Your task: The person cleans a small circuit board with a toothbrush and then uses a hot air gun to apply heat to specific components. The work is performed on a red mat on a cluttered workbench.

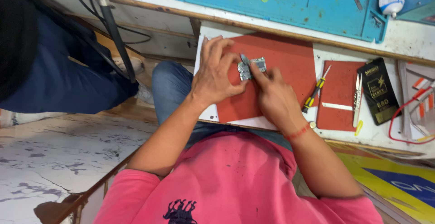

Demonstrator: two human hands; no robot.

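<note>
In the middle of the frame, on a red mat (290,65), lies a small circuit board (250,68), grey-green with metal shields, and both hands are on it. The left hand (216,72) pins the board's left edge, fingers spread and thumb pressed in from below. The right hand (272,92) is closed on a thin metal tool (245,60), seemingly tweezers or a pry blade, whose tip rests on the board's upper left part. The board looks bare, with no casing around it, so any stripping down seems done; whether a shield or part has come off I cannot tell, as the fingers hide much of it. The work on the board itself looks to be under way, not finished.

To the right lies a yellow-handled screwdriver (316,92), then a smaller red mat (340,90) with white tweezers (357,98) at its edge, and a black flat pack (378,91). Along the top edge of the frame runs a blue work mat (290,2). At upper left sits another person in dark blue trousers (63,79).
</note>
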